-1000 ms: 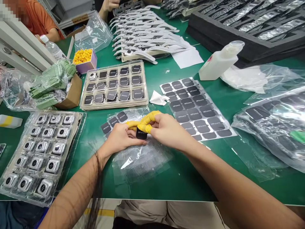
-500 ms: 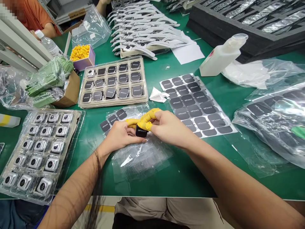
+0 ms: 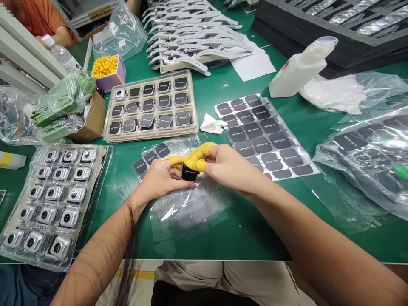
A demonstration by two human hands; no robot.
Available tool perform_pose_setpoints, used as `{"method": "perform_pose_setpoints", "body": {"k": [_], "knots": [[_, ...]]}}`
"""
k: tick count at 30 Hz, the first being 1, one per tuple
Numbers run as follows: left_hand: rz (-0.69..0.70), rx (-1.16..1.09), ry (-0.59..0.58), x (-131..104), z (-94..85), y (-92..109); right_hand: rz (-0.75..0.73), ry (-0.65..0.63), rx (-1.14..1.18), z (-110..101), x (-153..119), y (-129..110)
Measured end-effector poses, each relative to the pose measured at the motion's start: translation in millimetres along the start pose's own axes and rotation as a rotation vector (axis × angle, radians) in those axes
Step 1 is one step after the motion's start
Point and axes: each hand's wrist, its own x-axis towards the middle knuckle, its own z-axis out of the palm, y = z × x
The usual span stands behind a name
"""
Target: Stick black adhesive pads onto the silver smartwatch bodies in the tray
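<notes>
Between my two hands is a small smartwatch case [image 3: 190, 173] with a black, lettered face turned toward me. My left hand [image 3: 162, 175] grips it from the left, thumb along its lower edge. From the right and above, my right hand [image 3: 216, 163] pinches its top, fingers closed in yellow finger cots that hide part of the case. Beneath the hands lie clear plastic films [image 3: 188, 212]. Just past my left hand is a strip of dark screen stickers [image 3: 151, 157]. A larger sheet of such stickers [image 3: 263, 144] rests right of my right hand.
Watch cases fill a tray [image 3: 106, 154] at left and another tray [image 3: 149, 135] behind my hands. A box of yellow finger cots [image 3: 119, 75], a white bottle [image 3: 296, 70], a crumpled tissue [image 3: 212, 124] and white-strapped watches [image 3: 191, 36] stand farther back. Another person's orange sleeve [image 3: 47, 17] shows at top left.
Both hands stay on the watch case, nearly still. My right fingers have shifted slightly over its top. The view has moved a little.
</notes>
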Motion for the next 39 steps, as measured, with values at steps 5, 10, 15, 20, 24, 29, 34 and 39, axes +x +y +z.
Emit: {"method": "perform_pose_setpoints", "body": {"k": [5, 10, 15, 20, 24, 29, 34, 39], "knots": [[-0.013, -0.005, -0.012, -0.3, -0.5, 0.7, 0.026, 0.019, -0.051, 0.8, 1.2, 1.4], [-0.018, -0.038, -0.005, -0.1, 0.4, -1.2, 0.023, 0.014, -0.030, 1.2, -0.2, -2.1], [-0.021, -0.034, -0.002, 0.4, 0.4, -3.0, -0.005, 0.035, -0.077, 1.5, 0.0, -3.0], [-0.030, -0.031, -0.006, 0.1, -0.1, -1.8, -0.011, 0.024, -0.077, 1.5, 0.8, -3.4], [-0.017, -0.018, -0.012, 0.0, -0.4, -1.6, -0.001, 0.041, -0.103, 1.0, -0.2, -5.1], [-0.012, -0.021, -0.009, 0.4, -0.3, -2.5, -0.024, 0.032, -0.073, 1.4, 1.9, -0.2], [-0.007, -0.001, -0.009, 0.2, -0.5, -1.4, -0.045, 0.003, -0.042, 1.6, 3.4, 2.7], [0.011, 0.021, -0.005, 0.5, -0.9, -0.8, -0.039, 0.025, -0.072, 3.1, 2.8, 0.6]]}}
